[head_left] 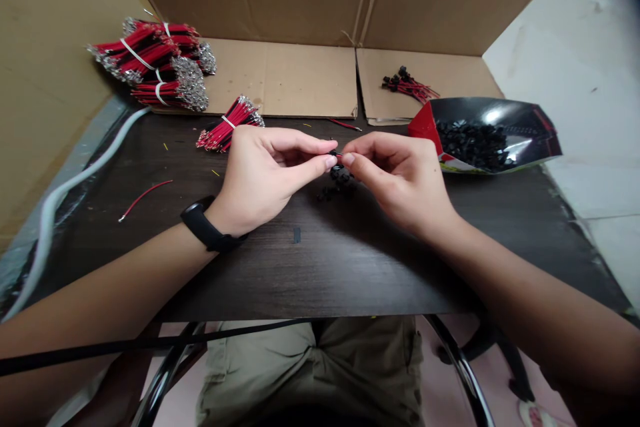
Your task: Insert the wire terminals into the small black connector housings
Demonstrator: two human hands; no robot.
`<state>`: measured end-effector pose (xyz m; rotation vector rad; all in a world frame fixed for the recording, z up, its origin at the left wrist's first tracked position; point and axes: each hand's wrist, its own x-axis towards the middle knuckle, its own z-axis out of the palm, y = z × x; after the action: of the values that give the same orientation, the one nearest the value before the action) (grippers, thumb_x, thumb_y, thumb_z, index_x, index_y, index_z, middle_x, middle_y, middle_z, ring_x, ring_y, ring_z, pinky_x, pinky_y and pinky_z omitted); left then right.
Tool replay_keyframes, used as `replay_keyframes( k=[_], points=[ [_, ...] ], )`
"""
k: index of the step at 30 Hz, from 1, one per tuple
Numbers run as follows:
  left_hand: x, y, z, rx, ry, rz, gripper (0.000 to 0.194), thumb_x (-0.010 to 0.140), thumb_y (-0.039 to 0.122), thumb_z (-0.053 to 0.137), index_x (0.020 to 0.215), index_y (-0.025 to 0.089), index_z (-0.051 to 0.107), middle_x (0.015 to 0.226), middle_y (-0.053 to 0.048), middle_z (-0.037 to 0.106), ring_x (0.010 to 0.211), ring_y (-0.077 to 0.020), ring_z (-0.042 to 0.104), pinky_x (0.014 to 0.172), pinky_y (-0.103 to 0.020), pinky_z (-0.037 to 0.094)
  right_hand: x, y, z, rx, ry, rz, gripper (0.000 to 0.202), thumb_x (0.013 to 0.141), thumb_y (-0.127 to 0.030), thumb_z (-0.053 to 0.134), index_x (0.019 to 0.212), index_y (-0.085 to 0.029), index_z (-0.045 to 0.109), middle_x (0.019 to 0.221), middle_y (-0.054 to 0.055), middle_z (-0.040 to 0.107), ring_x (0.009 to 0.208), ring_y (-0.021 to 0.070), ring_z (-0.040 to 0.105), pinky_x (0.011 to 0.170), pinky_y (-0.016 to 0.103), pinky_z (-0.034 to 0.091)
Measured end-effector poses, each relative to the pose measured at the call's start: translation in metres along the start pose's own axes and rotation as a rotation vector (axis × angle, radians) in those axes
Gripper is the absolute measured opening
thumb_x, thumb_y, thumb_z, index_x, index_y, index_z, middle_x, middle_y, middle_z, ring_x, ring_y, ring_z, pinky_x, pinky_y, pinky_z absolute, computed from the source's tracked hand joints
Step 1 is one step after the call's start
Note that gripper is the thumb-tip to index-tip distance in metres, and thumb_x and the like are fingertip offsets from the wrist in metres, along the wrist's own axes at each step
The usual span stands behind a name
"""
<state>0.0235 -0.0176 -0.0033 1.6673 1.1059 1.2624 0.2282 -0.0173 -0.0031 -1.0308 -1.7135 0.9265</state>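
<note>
Over the middle of the dark table point(240, 280), my left hand point(263, 177) pinches a small black connector point(333, 153) between thumb and forefinger. My right hand point(405, 173) is closed on a short red wire point(340, 155), its tips almost meeting the left ones. The wire's end is at the connector; whether it sits inside is too small to tell. Just below the fingertips lies a little pile of loose black connectors point(340, 177), partly covered by my right hand. A tied bundle of red and black wires point(233, 123) lies behind my left hand.
Several tied wire bundles point(155, 63) are stacked back left on cardboard point(280, 77). Wires with black connectors point(407, 85) lie back right, near an open box point(530, 140) of black parts. Single red wires point(143, 197) lie about. A white cable point(55, 193) runs along the left edge.
</note>
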Motion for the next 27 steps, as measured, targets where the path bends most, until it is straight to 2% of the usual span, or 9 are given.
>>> replay_keyframes(
  k=[5,8,12,16,19,21,23,26,27],
  points=[
    [0.001,0.0,0.002,-0.039,0.007,0.026,0.021,0.083,0.015,0.091,0.1,0.025,0.088,0.1,0.0,0.085,0.09,-0.0192,0.081,0.093,-0.035,0.069,0.003,0.002,-0.001,0.007,0.003,0.048,0.022,0.096,-0.038,0.078,0.086,-0.018,0.077,0.077,0.002,0.07,0.07,0.0142,0.057,0.063,0.028,0.044],
    [0.002,0.0,0.002,0.016,0.014,-0.025,0.021,0.083,0.018,0.09,0.102,0.025,0.088,0.101,-0.001,0.085,0.091,-0.02,0.08,0.095,-0.035,0.068,0.004,0.003,-0.001,0.027,-0.006,0.057,0.026,0.094,-0.042,0.08,0.087,-0.017,0.077,0.078,0.002,0.072,0.071,0.0143,0.058,0.064,0.028,0.045],
    [0.002,-0.001,0.0,0.049,0.025,-0.03,0.017,0.084,0.024,0.091,0.101,0.025,0.088,0.102,-0.002,0.085,0.093,-0.0206,0.08,0.097,-0.035,0.067,0.005,0.004,-0.001,0.102,-0.013,0.08,0.03,0.091,-0.048,0.085,0.095,-0.019,0.078,0.088,0.004,0.076,0.078,0.0168,0.066,0.07,0.03,0.053],
    [0.002,-0.002,0.0,0.028,0.023,-0.02,0.016,0.084,0.024,0.092,0.099,0.024,0.087,0.102,-0.002,0.085,0.092,-0.0202,0.08,0.096,-0.035,0.067,0.003,0.004,0.002,0.125,0.019,0.054,0.022,0.094,-0.039,0.083,0.103,-0.022,0.074,0.094,0.003,0.076,0.085,0.0181,0.071,0.078,0.033,0.058],
    [0.001,-0.002,0.002,0.02,0.001,-0.031,0.021,0.083,0.025,0.092,0.104,0.024,0.087,0.103,-0.003,0.085,0.093,-0.0214,0.08,0.096,-0.037,0.067,0.004,0.0,0.001,0.043,0.044,-0.001,0.013,0.096,-0.032,0.081,0.099,-0.024,0.071,0.094,0.003,0.075,0.085,0.0185,0.07,0.078,0.034,0.058],
    [0.002,-0.002,0.0,0.015,-0.017,-0.048,0.033,0.084,0.027,0.091,0.116,0.024,0.085,0.104,-0.004,0.084,0.094,-0.0221,0.08,0.097,-0.038,0.066,0.009,-0.004,-0.008,-0.022,0.092,-0.054,0.01,0.093,-0.022,0.082,0.094,-0.023,0.072,0.09,0.003,0.075,0.08,0.0171,0.068,0.073,0.033,0.055],
    [0.006,-0.002,-0.007,0.052,-0.009,-0.034,0.042,0.085,0.03,0.091,0.125,0.026,0.082,0.105,-0.003,0.084,0.095,-0.0223,0.079,0.095,-0.038,0.065,0.019,-0.006,-0.024,-0.086,0.197,-0.115,0.013,0.088,-0.012,0.083,0.089,-0.021,0.074,0.085,0.004,0.074,0.073,0.0139,0.064,0.068,0.033,0.049],
    [0.018,-0.005,-0.032,0.299,0.069,0.058,0.03,0.091,0.037,0.086,0.119,0.027,0.082,0.109,-0.002,0.081,0.1,-0.0235,0.074,0.096,-0.04,0.06,0.045,-0.008,-0.063,-0.227,0.31,-0.117,0.015,0.085,-0.004,0.08,0.089,-0.018,0.079,0.084,0.004,0.077,0.076,0.0126,0.066,0.07,0.037,0.046],
    [0.023,-0.007,-0.043,0.447,0.086,0.08,0.026,0.093,0.039,0.084,0.116,0.027,0.082,0.111,-0.001,0.08,0.105,-0.0246,0.072,0.103,-0.042,0.056,0.055,-0.007,-0.076,-0.28,0.338,-0.114,0.016,0.081,-0.001,0.081,0.084,-0.017,0.08,0.078,0.004,0.077,0.075,0.0128,0.068,0.069,0.037,0.046]
  ],
)
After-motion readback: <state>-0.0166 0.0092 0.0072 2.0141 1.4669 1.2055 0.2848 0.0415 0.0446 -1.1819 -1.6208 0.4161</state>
